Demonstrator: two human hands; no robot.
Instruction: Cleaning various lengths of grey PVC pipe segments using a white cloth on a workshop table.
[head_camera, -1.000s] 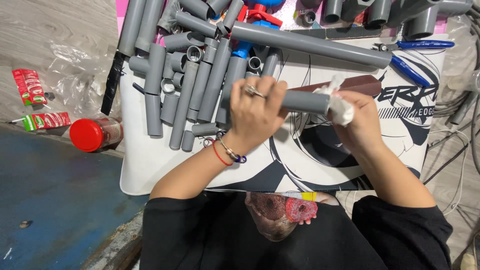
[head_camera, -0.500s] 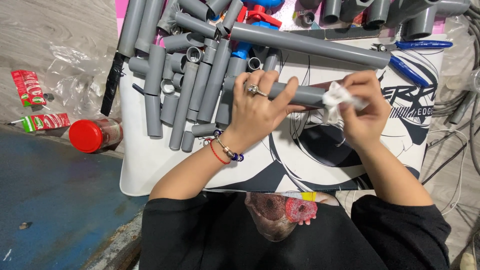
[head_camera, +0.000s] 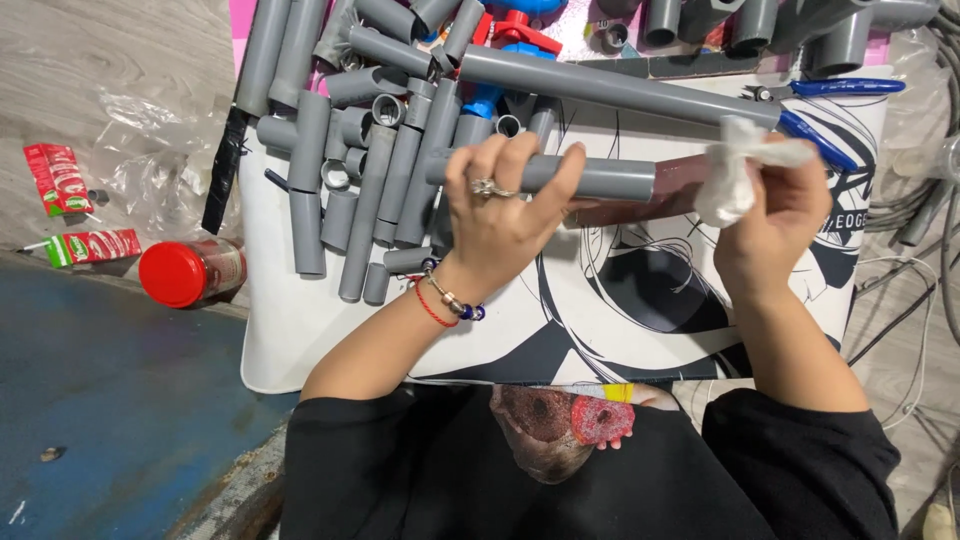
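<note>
My left hand (head_camera: 505, 215), with a ring and bead bracelets, grips a short grey plastic pipe (head_camera: 605, 178) held level above a white mat with a black drawing (head_camera: 620, 300). At the pipe's right end my right hand (head_camera: 775, 225) pinches a crumpled white cloth (head_camera: 735, 170) against it. That end of the pipe looks dark and wet next to the cloth.
A heap of grey pipe pieces and fittings (head_camera: 370, 150) lies at the mat's top left, a long grey pipe (head_camera: 610, 85) across the top. Blue-handled cutters (head_camera: 835, 95) lie at top right. A red-lidded jar (head_camera: 190, 272) and red packets (head_camera: 60, 180) sit on the floor at left. Cables (head_camera: 925, 210) run at right.
My right hand with the cloth has slid right along the pipe to its end. The left hand keeps its grip.
</note>
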